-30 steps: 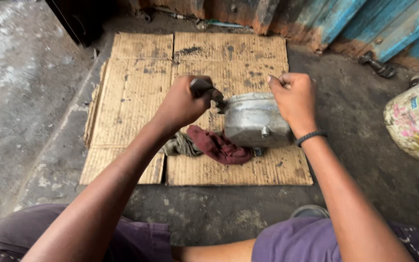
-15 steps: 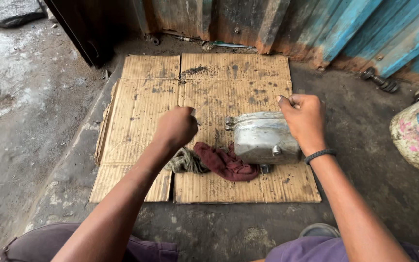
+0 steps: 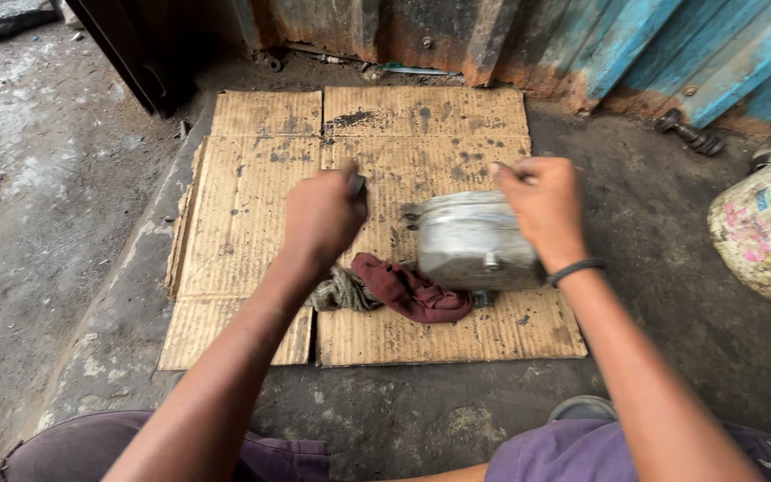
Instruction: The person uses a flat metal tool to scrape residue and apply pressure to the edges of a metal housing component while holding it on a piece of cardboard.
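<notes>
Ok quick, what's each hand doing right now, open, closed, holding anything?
Left hand: closed in a fist around a small dark tool, raised above the cardboard.
Right hand: closed, fingers curled, at the far edge of the metal housing; what it grips cannot be told.

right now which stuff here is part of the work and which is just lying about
In use: silver metal housing, dark tool in left hand, right hand, cardboard, maroon rag.
Lying about: bolt, painted sack.

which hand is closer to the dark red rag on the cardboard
Left. The left hand is raised just above and left of the dark red rag; the right hand is farther right, over the metal casing.
</notes>
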